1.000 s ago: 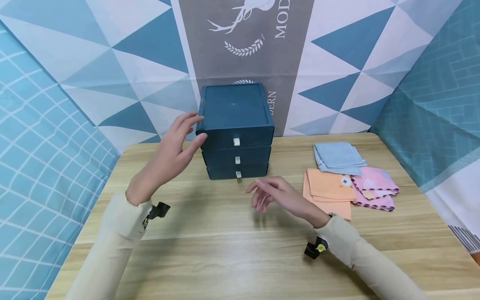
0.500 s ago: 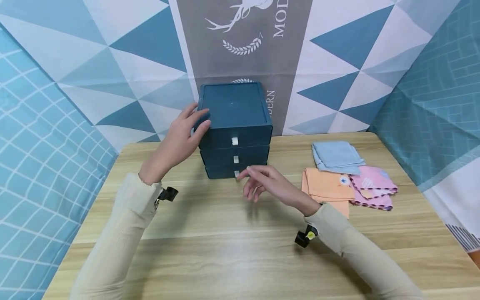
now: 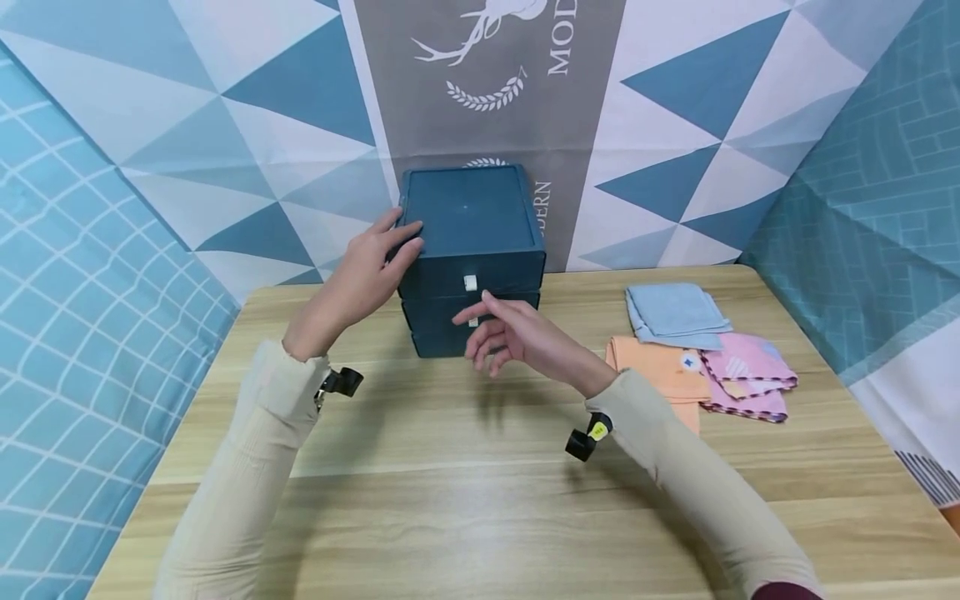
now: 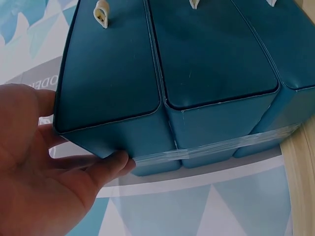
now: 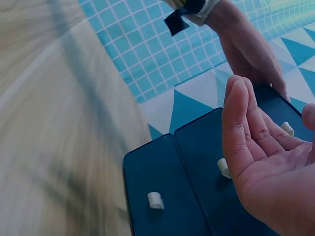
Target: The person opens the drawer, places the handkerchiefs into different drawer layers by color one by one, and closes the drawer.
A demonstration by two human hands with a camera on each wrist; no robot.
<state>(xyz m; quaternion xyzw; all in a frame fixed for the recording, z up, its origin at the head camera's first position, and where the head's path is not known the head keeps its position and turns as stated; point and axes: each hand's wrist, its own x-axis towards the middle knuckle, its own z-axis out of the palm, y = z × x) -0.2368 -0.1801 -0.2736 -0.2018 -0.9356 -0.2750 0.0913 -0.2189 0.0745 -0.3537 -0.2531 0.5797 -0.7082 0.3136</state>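
Observation:
A dark blue three-drawer cabinet (image 3: 468,212) stands at the back of the table, its drawers closed. Each drawer front has a small white pull tab; the top one (image 3: 470,283) shows fully in the head view. My left hand (image 3: 363,275) holds the cabinet's upper left front corner, with digits over the top and against the side (image 4: 118,132). In front of the lower drawers hovers my right hand (image 3: 525,337), fingers loosely bent and holding nothing. It overlaps the middle tab (image 3: 473,322) and hides the bottom one in the head view; the right wrist view shows that bottom tab (image 5: 155,200).
Folded cloths lie at the right of the wooden table (image 3: 450,500): a blue one (image 3: 677,312), an orange one (image 3: 660,371) partly behind the right forearm, and a pink one (image 3: 750,375). Patterned fabric (image 3: 300,108) hangs behind the cabinet.
My left hand has come in from beside the cabinet onto its upper corner. My right hand has risen and moved left, from before the cabinet's base to the drawer fronts.

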